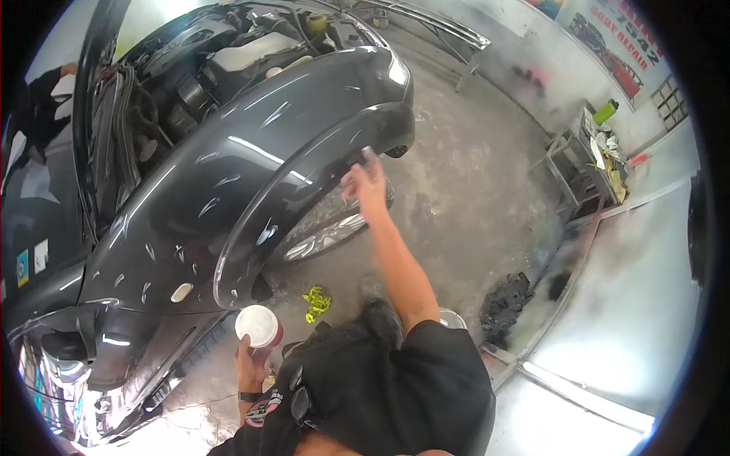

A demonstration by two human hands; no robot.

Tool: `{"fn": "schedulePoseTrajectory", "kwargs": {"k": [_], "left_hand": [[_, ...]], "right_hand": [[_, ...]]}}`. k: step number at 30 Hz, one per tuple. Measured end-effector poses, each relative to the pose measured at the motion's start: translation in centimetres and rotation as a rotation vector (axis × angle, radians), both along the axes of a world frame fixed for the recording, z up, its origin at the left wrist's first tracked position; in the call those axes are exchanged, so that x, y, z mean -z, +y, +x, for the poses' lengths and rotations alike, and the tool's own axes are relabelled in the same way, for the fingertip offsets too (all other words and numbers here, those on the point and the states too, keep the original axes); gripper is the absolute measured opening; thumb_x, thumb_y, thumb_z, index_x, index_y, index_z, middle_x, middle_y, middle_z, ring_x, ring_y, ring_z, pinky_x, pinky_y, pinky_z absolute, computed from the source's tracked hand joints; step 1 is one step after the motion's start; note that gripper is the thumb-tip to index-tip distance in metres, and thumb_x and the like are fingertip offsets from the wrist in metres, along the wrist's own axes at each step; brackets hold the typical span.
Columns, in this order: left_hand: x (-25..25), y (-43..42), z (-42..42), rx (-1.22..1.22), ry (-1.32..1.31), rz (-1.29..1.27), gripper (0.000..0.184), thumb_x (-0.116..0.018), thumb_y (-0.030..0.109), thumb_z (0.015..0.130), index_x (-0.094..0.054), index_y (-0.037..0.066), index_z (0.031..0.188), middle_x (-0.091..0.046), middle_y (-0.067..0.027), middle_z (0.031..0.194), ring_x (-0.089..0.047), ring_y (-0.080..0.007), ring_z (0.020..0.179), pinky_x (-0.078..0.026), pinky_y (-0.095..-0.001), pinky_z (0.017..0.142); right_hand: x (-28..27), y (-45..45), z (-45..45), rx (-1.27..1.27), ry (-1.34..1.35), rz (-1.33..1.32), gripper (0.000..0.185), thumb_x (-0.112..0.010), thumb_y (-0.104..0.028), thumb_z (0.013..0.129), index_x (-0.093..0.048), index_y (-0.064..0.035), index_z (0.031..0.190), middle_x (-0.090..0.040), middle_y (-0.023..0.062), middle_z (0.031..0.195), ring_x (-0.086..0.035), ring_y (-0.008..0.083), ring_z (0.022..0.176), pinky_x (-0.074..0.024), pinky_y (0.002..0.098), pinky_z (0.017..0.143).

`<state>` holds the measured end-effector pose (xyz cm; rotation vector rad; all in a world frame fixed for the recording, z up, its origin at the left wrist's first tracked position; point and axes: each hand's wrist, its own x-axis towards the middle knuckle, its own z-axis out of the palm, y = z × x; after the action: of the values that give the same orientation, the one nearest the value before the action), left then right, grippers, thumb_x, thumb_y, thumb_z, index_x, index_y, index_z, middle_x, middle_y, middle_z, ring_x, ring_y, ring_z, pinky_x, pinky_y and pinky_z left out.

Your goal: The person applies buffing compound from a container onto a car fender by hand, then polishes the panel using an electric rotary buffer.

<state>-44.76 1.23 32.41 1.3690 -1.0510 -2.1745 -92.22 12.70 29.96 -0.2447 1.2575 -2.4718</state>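
Observation:
A round tub with a white top and red side is in my left hand, low in the view beside the car's dark grey fender. Whitish smears mark the fender's glossy surface in many spots. My right hand is stretched out at the wheel arch edge, its fingers apart, slightly blurred, with nothing seen in it. Whether its fingertips touch the arch I cannot tell. Below it is the wheel.
The open engine bay lies at the upper left. A yellow-green crumpled item and a dark crumpled heap are on the floor. A cluttered workbench with a green bottle stands at the right wall.

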Motion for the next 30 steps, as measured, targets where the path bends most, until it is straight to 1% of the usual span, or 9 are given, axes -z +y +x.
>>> {"fn": "schedulePoseTrajectory", "kwargs": {"k": [6,9,13,16,18,21,24,27,30], "left_hand": [[-3.3,2.3,-4.9,-0.031,0.001,-0.067,0.054,-0.055,0.026,0.096,-0.044,-0.007,0.136,-0.056,-0.0208,0.131,-0.059,-0.0361,0.117,-0.053,-0.051,0.093],[-4.2,3.1,-6.3,-0.018,0.011,-0.09,0.054,-0.057,0.027,0.095,-0.046,-0.007,0.135,-0.056,-0.0204,0.131,-0.06,-0.0361,0.116,-0.054,-0.0511,0.091],[-5.0,4.2,-7.6,-0.032,-0.045,-0.079,0.054,-0.058,0.028,0.094,-0.047,-0.007,0.134,-0.057,-0.0202,0.13,-0.061,-0.0345,0.114,-0.055,-0.0484,0.089],[-5.5,4.4,-8.3,-0.037,-0.063,-0.085,0.054,-0.059,0.029,0.094,-0.047,-0.006,0.134,-0.058,-0.0198,0.128,-0.062,-0.0329,0.112,-0.057,-0.0455,0.087],[-6.2,4.9,-8.9,-0.022,-0.048,-0.105,0.055,-0.059,0.03,0.094,-0.048,-0.006,0.134,-0.059,-0.0194,0.127,-0.063,-0.0319,0.111,-0.058,-0.0437,0.086],[-6.7,5.2,-9.6,-0.039,-0.074,-0.119,0.055,-0.06,0.031,0.093,-0.048,-0.006,0.133,-0.06,-0.0187,0.126,-0.064,-0.0312,0.11,-0.058,-0.043,0.085],[-6.5,5.1,-10.1,-0.024,-0.046,-0.116,0.055,-0.061,0.031,0.093,-0.049,-0.006,0.133,-0.06,-0.0182,0.127,-0.063,-0.0305,0.11,-0.058,-0.0434,0.085],[-7.2,5.9,-11.2,0.022,-0.051,-0.158,0.061,-0.06,0.039,0.093,-0.044,0.0,0.138,-0.057,-0.0147,0.131,-0.061,-0.0288,0.112,-0.055,-0.0428,0.089],[-6.9,6.3,-11.2,-0.029,-0.032,-0.141,0.062,-0.061,0.038,0.093,-0.044,0.0,0.138,-0.057,-0.0154,0.13,-0.061,-0.0293,0.112,-0.055,-0.0441,0.089]], "right_hand": [[2.7,5.5,-15.5,0.05,-0.197,0.128,0.066,-0.054,-0.009,0.093,-0.025,-0.0117,0.152,-0.065,0.0114,0.076,-0.055,0.0172,0.044,-0.0494,0.0305,0.042],[3.2,7.1,-18.7,-0.242,-0.175,0.175,0.063,-0.054,-0.009,0.092,-0.032,-0.013,0.151,-0.065,0.0101,0.074,-0.055,0.0167,0.044,-0.0482,0.0309,0.042],[4.1,7.3,-19.3,-0.02,-0.225,0.051,0.053,-0.056,-0.01,0.092,-0.045,-0.0127,0.144,-0.064,0.008,0.07,-0.057,0.0159,0.046,-0.049,0.0313,0.044],[4.8,7.3,-19.4,-0.137,-0.206,0.231,0.053,-0.055,-0.01,0.092,-0.044,-0.0127,0.144,-0.064,0.0084,0.072,-0.057,0.0157,0.048,-0.0493,0.0303,0.045],[3.8,7.6,-21.1,-0.19,-0.17,0.12,0.059,-0.056,-0.01,0.092,-0.037,-0.0115,0.148,-0.064,0.0092,0.073,-0.057,0.0154,0.048,-0.0495,0.0292,0.046],[-0.6,6.5,-21.2,-0.107,-0.088,0.072,0.057,-0.057,-0.012,0.092,-0.039,-0.0057,0.146,-0.064,0.0091,0.072,-0.058,0.0159,0.048,-0.0499,0.0291,0.045],[-3.9,3.0,-20.8,-0.265,-0.051,0.11,0.055,-0.057,-0.012,0.092,-0.041,-0.0016,0.143,-0.064,0.0086,0.072,-0.057,0.0161,0.047,-0.0498,0.0298,0.044],[-7.1,1.0,-18.8,-0.411,0.085,0.179,0.063,-0.057,-0.01,0.092,-0.029,0.0013,0.148,-0.064,0.0107,0.07,-0.057,0.0163,0.045,-0.0488,0.0294,0.042],[-8.9,0.1,-19.9,-0.179,0.166,0.201,0.07,-0.056,-0.008,0.091,-0.022,0.0013,0.151,-0.064,0.0117,0.07,-0.057,0.0165,0.045,-0.0481,0.0288,0.04]]}}
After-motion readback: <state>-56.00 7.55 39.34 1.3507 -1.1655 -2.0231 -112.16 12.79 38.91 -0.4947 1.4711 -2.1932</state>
